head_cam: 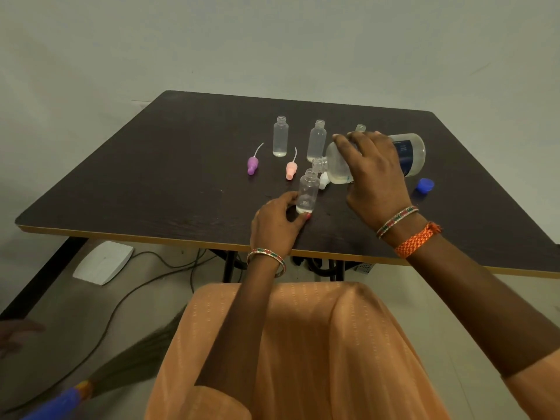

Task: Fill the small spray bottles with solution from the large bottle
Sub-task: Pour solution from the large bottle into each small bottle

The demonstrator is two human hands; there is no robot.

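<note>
My right hand point(374, 174) grips the large clear bottle point(412, 153), tipped on its side with its open mouth just over the neck of a small clear bottle point(308, 190). That small bottle stands upright on the dark table point(151, 177) with a little liquid at its bottom. My left hand point(277, 221) pinches its base. Two more small open bottles point(280, 136) point(317, 140) stand behind, and a third point(360, 128) shows only its neck behind my right hand. A purple spray cap point(252, 165) and a pink spray cap point(291, 170) lie on the table.
A white cap point(323, 180) lies partly hidden under the large bottle's neck. The blue cap point(425, 185) lies at the right. Below the table's front edge are a white box point(103, 262) and cables point(145, 286) on the floor. A broom point(91, 386) lies at the lower left.
</note>
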